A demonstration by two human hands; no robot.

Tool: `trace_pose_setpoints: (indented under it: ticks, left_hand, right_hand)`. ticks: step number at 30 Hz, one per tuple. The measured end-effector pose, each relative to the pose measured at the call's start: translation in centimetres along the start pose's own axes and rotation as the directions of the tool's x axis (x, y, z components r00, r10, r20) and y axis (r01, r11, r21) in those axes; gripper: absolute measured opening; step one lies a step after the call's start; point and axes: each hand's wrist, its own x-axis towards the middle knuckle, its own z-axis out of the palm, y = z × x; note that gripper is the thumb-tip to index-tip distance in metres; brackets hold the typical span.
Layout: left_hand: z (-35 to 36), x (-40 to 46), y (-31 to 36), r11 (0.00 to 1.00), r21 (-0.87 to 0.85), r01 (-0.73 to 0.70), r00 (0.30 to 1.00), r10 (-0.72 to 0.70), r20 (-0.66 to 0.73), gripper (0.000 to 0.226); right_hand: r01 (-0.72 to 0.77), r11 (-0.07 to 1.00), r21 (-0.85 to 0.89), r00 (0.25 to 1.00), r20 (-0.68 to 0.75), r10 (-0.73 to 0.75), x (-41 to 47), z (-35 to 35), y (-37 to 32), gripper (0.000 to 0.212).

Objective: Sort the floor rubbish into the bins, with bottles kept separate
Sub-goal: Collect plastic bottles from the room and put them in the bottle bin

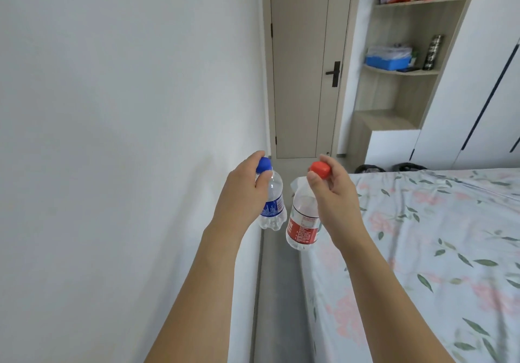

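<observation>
My left hand [244, 191] grips the neck of a clear plastic bottle with a blue cap and blue label [75, 206], which hangs upright below the fingers. My right hand [332, 191] pinches the red cap of a second clear bottle with a red label [302, 225], hanging beside the first. Both bottles are held in the air over the narrow grey floor strip [281, 292] between wall and bed. Two black-lined bins [369, 168] [408, 166] peek out beyond the bed's far edge.
A white wall [126, 137] runs along the left. A bed with a floral sheet [436, 250] fills the right. Ahead stand a closed beige door [304, 81], open shelves [405, 67] with toys and a blue box, and a white wardrobe [478, 95].
</observation>
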Motion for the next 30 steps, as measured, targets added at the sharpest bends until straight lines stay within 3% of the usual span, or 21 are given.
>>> trace_pose_setpoints:
  ticks: [19, 30]
  left_hand:
    - [10.6, 30.5, -5.5, 0.999, 0.031, -0.035, 0.995, 0.032, 0.094, 0.042]
    - [18.0, 46.5, -7.8, 0.997, -0.082, -0.003, 0.999, 0.007, 0.05, 0.042]
  right_hand:
    - [-0.037, 0.998, -0.053, 0.995, -0.09, 0.032, 30.2, 2.6, 6.8, 0.039]
    - [-0.016, 0.99, -0.139, 0.981, -0.196, -0.012, 44.0, 1.7, 9.5, 0.04]
